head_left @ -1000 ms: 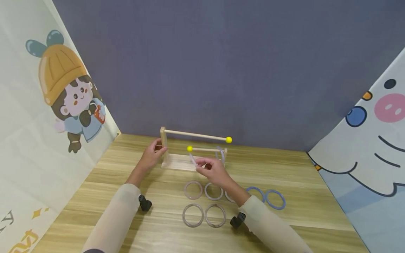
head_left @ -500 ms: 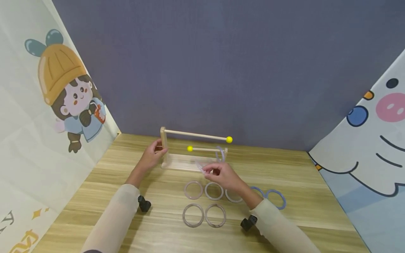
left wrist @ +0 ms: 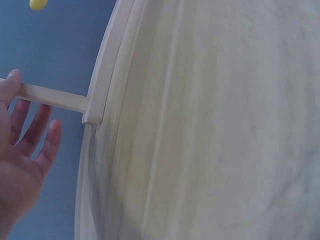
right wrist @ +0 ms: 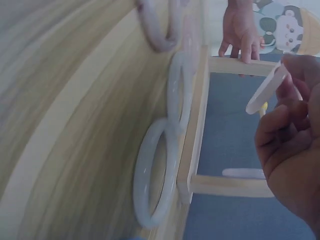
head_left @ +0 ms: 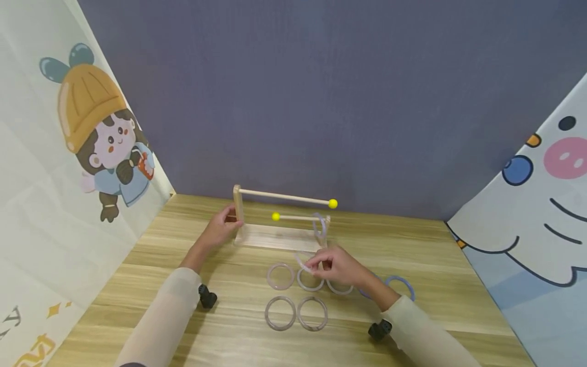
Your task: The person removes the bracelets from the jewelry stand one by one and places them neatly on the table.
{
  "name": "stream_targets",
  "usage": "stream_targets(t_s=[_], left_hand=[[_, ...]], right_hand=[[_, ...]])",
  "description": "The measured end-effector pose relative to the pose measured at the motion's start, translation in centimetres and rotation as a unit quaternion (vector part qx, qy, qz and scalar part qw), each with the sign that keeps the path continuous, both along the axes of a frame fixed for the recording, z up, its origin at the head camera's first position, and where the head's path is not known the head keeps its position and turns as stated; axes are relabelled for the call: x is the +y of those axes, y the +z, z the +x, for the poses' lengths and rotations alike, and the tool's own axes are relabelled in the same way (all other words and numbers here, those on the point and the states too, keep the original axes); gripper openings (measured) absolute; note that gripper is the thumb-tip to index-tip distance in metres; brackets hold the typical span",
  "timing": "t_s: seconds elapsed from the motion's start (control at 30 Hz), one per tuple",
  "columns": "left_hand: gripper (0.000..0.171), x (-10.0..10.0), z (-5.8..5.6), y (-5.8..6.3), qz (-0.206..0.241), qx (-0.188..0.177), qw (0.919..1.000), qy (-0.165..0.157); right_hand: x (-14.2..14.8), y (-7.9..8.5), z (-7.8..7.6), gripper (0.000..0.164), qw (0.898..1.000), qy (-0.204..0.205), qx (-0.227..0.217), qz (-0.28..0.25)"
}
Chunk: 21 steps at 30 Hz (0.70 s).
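Observation:
My left hand point(head_left: 219, 229) holds the tall left post point(head_left: 238, 206) of a wooden bangle rack, thumb in front and fingers behind. The left wrist view shows the same post point(left wrist: 57, 97) between thumb and fingers. My right hand point(head_left: 339, 264) pinches a pale bangle point(right wrist: 267, 91) by its edge, tilted, in front of the rack base point(head_left: 275, 237). In the head view it overlaps a white bangle point(head_left: 310, 290) lying on the table. One lilac bangle point(head_left: 316, 227) hangs on the lower rod point(head_left: 295, 218), near the short right post.
Several bangles lie in two rows before the rack, including a pinkish one point(head_left: 280, 289) and a brownish one point(head_left: 281, 330). A blue bangle point(head_left: 400, 277) lies at the right, partly behind the forearm. Yellow balls point(head_left: 332, 204) cap the rod ends. A dark wall point(head_left: 293, 102) stands behind.
My right hand has drawn the pale bangle away from the lower rod's yellow tip, toward me and to the right, down over the table bangles. My left hand stays on the post.

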<state>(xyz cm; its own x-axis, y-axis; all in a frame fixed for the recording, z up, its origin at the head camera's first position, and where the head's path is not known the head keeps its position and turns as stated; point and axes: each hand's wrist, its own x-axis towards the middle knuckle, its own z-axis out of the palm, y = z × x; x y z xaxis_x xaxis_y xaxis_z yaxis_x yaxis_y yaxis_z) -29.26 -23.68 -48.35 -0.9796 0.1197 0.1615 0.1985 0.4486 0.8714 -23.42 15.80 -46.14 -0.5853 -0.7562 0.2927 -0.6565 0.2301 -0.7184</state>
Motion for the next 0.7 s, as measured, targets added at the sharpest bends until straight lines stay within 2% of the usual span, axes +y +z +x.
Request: stream_targets(t_s=[0.33,0.5,0.7], left_hand=[[0.05,0.0,0.3,-0.3,-0.004,-0.013,0.9998,-0.012],[0.049,0.0,0.3,-0.3,-0.008,-0.016,0.9998,-0.012],[0.045,0.1,0.1,-0.4,-0.005,-0.021,0.9997,-0.015]], right_hand=[[2.5,-1.1,0.8,0.017,0.992,0.082,0.047,0.086],[3.3,-1.2,1.1,0.017,0.986,0.109,0.071,0.105],[4.6,-1.1,1.7,0.013,0.979,0.137,0.074,0.129]])
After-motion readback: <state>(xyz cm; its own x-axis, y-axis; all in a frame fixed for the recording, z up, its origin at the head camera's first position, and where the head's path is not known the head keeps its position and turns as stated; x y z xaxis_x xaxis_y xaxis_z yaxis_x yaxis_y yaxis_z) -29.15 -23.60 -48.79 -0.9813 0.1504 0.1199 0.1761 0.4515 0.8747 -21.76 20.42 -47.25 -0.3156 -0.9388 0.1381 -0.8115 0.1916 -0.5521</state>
